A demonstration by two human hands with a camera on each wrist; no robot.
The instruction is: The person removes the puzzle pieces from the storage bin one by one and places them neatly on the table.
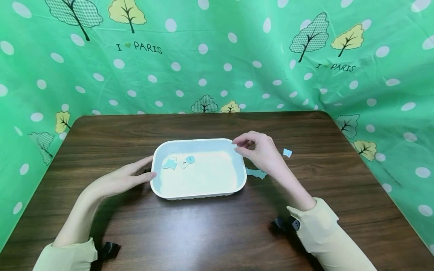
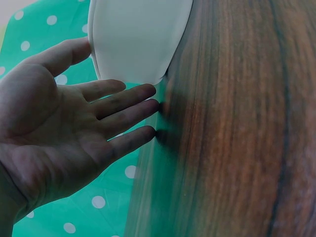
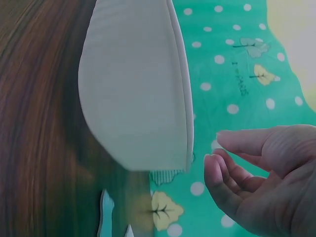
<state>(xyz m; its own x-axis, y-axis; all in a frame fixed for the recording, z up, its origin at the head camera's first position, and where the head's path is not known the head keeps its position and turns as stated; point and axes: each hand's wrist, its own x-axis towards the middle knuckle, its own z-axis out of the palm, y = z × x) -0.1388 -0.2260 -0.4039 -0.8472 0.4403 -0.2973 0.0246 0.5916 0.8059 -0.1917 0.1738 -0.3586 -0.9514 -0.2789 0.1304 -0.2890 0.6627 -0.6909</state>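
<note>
A white rectangular plastic basin [image 1: 203,184] stands on the table, with several small light-blue and white paper-like pieces [image 1: 170,164] lying toward its left inside. At the basin's left end, my left hand [image 1: 120,180] touches the rim with the thumb; its other fingers extend along the outside. The left wrist view shows that hand's palm [image 2: 59,118] with fingers spread. My right hand [image 1: 259,150] hovers by the far right corner of the rim. In the right wrist view, thumb and fingertips [image 3: 213,170] stand apart with nothing visible between them.
Right of the basin, partly behind the right hand, lies a jagged teal piece [image 1: 256,173]. A small light-blue piece [image 1: 287,153] lies farther right on the dark wooden table [image 1: 190,233]. A green dotted cloth [image 1: 217,56] hangs behind and along the sides.
</note>
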